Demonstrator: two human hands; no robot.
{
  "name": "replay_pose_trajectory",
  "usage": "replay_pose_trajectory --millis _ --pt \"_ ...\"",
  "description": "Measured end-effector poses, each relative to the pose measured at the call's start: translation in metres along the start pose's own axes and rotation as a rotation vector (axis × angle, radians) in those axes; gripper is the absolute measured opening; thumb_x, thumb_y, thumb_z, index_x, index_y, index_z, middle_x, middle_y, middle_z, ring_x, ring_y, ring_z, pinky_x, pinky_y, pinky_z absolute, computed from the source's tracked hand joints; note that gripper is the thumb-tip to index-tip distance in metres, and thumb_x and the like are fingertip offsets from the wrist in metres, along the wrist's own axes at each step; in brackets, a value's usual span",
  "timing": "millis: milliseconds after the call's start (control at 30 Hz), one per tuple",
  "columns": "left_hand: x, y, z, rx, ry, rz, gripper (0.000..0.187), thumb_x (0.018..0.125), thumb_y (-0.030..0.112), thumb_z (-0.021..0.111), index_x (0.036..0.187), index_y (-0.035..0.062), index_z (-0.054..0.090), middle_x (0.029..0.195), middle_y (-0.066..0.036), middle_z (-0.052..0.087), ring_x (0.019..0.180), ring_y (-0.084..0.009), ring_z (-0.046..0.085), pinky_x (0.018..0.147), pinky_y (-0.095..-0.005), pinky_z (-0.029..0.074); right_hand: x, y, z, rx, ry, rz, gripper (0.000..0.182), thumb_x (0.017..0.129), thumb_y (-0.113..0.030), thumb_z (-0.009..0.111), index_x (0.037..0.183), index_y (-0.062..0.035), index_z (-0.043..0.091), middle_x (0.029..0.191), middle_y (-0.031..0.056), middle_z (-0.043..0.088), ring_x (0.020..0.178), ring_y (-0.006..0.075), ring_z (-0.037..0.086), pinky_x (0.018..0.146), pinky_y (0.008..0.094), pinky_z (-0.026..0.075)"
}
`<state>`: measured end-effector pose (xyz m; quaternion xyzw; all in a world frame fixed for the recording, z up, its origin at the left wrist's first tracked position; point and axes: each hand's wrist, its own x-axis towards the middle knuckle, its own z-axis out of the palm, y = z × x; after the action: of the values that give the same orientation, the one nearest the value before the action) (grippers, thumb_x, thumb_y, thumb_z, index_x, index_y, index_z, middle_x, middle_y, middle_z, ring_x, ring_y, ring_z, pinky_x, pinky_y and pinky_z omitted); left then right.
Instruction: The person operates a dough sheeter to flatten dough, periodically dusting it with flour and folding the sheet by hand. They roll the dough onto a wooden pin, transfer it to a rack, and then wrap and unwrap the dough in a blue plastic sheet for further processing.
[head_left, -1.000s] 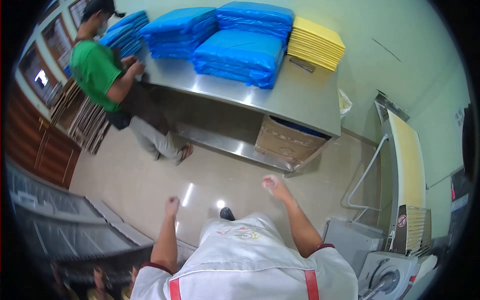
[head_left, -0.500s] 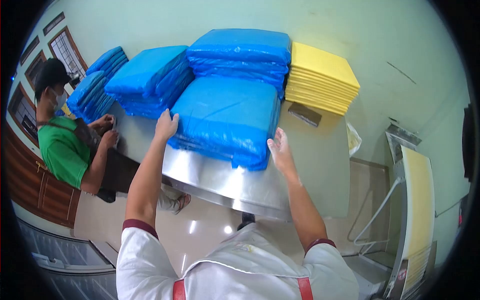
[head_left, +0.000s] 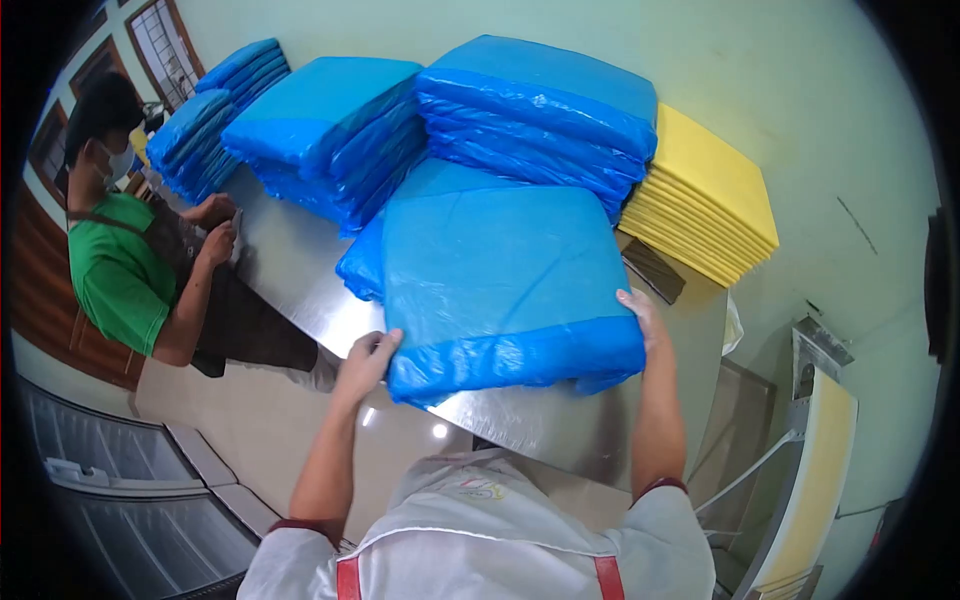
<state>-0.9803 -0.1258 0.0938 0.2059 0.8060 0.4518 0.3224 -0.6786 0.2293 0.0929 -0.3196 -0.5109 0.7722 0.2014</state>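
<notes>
A large blue plastic-wrapped block (head_left: 500, 270) is held between my two hands, raised toward me over the front of the metal table (head_left: 540, 425). My left hand (head_left: 368, 366) grips its near left corner, with the thumb on the side edge. On the right edge, my right hand (head_left: 645, 318) presses with its fingers, partly hidden behind the block. Under and behind it lies another blue wrapped block (head_left: 362, 262), mostly covered.
Blue wrapped stacks (head_left: 540, 110) (head_left: 325, 130) stand along the back. Yellow stacked sheets (head_left: 705, 195) are at the right, beside a dark flat piece (head_left: 652, 268). A co-worker in green (head_left: 118, 265) works at the left. A leaning pale panel (head_left: 805, 490) stands at right.
My hands have closed on the top blue block and drawn it toward me, off the block beneath. The view has shifted, and the back stacks look nearer.
</notes>
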Motion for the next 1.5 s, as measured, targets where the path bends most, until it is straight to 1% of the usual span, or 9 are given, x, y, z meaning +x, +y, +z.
replay_pose_trajectory --millis 33,133,300,400,567,767,967,1200,1500 --pt "-0.015 0.007 0.012 -0.315 -0.07 -0.076 0.064 0.084 0.046 0.062 0.116 -0.0092 0.053 0.104 -0.019 0.063 0.087 -0.0281 0.064 0.075 -0.0378 0.05 -0.001 0.002 -0.008 0.005 -0.012 0.028 0.059 0.076 -0.026 0.071 0.122 0.0043 0.05 0.108 0.015 0.062 0.094 0.023 0.062 0.084 0.034 0.05" --pt "-0.01 -0.01 0.04 -0.997 -0.222 -0.168 0.068 0.081 0.038 0.067 0.124 -0.0094 0.043 0.112 -0.021 0.059 0.096 -0.0294 0.062 0.082 -0.041 0.052 -0.025 0.017 -0.005 -0.044 0.008 0.008 0.057 0.076 -0.027 0.071 0.12 0.0054 0.051 0.104 0.0147 0.063 0.091 0.0228 0.063 0.081 0.0343 0.052" --pt "-0.061 0.009 -0.029 -1.003 -0.449 -0.222 0.061 0.084 0.03 0.065 0.126 -0.0076 0.043 0.12 -0.02 0.055 0.103 -0.03 0.059 0.088 -0.0436 0.05 -0.157 0.041 0.068 0.073 0.125 -0.286 0.061 0.081 -0.034 0.064 0.123 0.0064 0.048 0.111 0.0191 0.059 0.097 0.0258 0.061 0.086 0.037 0.049" --pt "-0.109 0.006 -0.023 -1.632 -0.548 -0.158 0.052 0.09 0.03 0.056 0.129 -0.001 0.043 0.121 -0.015 0.055 0.111 -0.0293 0.055 0.094 -0.0454 0.046 -0.213 0.099 0.111 0.414 0.134 -0.453 0.064 0.083 -0.039 0.062 0.126 0.0052 0.046 0.115 0.021 0.057 0.102 0.0273 0.059 0.09 0.0386 0.047" --pt "-0.158 -0.15 0.014 -1.162 -0.293 -0.384 0.052 0.09 0.033 0.055 0.128 -0.0004 0.044 0.121 -0.015 0.055 0.112 -0.0293 0.054 0.094 -0.0459 0.045 -0.291 0.333 0.061 -0.201 0.436 0.429 0.063 0.084 -0.039 0.059 0.126 0.005 0.046 0.116 0.0211 0.057 0.103 0.0276 0.058 0.091 0.0389 0.047" --pt "-0.157 -0.292 0.064 -0.77 -0.069 -0.638 0.053 0.09 0.036 0.053 0.128 0.0003 0.044 0.121 -0.015 0.055 0.112 -0.0293 0.054 0.093 -0.0464 0.045 -0.442 0.392 -0.021 -0.074 0.876 0.554 0.061 0.085 -0.04 0.057 0.126 0.0046 0.047 0.117 0.0212 0.056 0.105 0.0279 0.058 0.091 0.0392 0.046" --pt "-0.132 -0.307 0.131 -0.463 -0.116 -0.635 0.054 0.09 0.039 0.05 0.128 0.001 0.044 0.122 -0.014 0.055 0.112 -0.0293 0.053 0.093 -0.0469 0.045 -0.575 0.426 -0.061 0.118 1.277 0.484 0.06 0.087 -0.041 0.054 0.126 0.0043 0.047 0.118 0.0213 0.056 0.106 0.0282 0.057 0.092 0.0395 0.046" --pt "-0.117 -0.226 0.347 -0.145 -0.42 -0.529 0.056 0.09 0.043 0.048 0.128 0.0018 0.044 0.122 -0.014 0.055 0.112 -0.0293 0.053 0.092 -0.0476 0.045 -0.668 0.442 -0.126 0.386 1.492 0.448 0.059 0.089 -0.042 0.051 0.126 0.0039 0.047 0.119 0.0215 0.055 0.107 0.0285 0.056 0.093 0.0399 0.045" --pt "-0.205 -0.043 0.748 -0.071 -1.026 -0.428 0.058 0.09 0.048 0.045 0.128 0.0028 0.045 0.122 -0.013 0.055 0.113 -0.0292 0.052 0.091 -0.0484 0.045 -0.661 0.349 -0.283 0.614 1.475 0.09 0.058 0.091 -0.043 0.048 0.126 0.0034 0.048 0.12 0.0216 0.055 0.109 0.0289 0.055 0.094 0.0403 0.044"
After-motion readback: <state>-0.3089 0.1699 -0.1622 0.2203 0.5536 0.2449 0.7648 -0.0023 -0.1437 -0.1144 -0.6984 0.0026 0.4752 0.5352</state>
